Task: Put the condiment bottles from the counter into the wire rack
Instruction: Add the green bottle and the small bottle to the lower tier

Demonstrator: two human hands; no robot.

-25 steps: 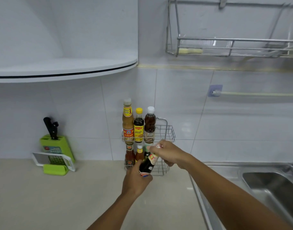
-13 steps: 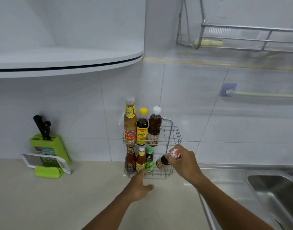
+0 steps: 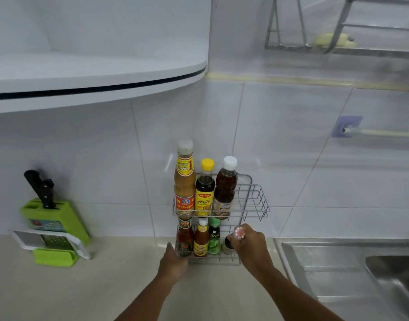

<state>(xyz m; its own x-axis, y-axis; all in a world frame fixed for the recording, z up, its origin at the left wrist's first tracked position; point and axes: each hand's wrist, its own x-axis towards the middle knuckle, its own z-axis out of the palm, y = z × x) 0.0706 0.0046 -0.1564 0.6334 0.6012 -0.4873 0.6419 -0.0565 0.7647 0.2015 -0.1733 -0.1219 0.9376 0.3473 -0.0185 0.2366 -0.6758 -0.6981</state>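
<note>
Dark bottle with red-white cap (image 3: pixel 233 239), lower centre-right of frame: tilted, in the bottom tier of the wire rack (image 3: pixel 256 202), right of the green bottle (image 3: pixel 214 239). Right hand (image 3: pixel 252 247) wrapped around its neck, fingers curled over the cap. Left hand (image 3: pixel 173 262) loosely open, fingertips touching the rack's lower-left front corner, by the red sauce bottle (image 3: pixel 185 238). Top tier holds three tall bottles; right half empty. Green knife block (image 3: pixel 52 218) at left, steel sink (image 3: pixel 338 262) lower right.
</note>
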